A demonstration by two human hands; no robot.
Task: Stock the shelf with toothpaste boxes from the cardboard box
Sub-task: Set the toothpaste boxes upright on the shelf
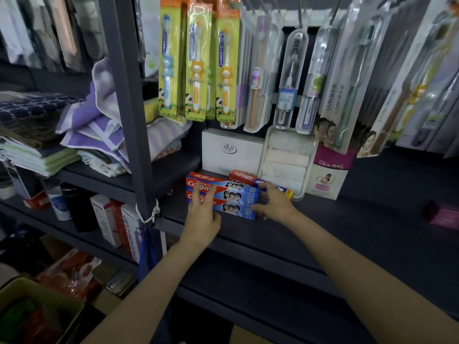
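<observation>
Both hands up at the dark shelf (pixel 323 234): left hand (pixel 202 214) rests straight fingers on the stacked Colgate boxes (pixel 236 197), right hand (pixel 275 202) loosely cups their right end, fingers relaxed, not gripping anything

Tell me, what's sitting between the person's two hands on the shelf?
In the head view, the stacked blue and red Colgate toothpaste boxes lie between the left hand and the right hand; both hands touch their ends.

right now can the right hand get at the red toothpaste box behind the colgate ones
Probably yes. The right hand rests at the right end of the Colgate boxes, and the red toothpaste box lies just behind its fingertips with its top uncovered; only the hanging toothbrush packs sit above.
</observation>
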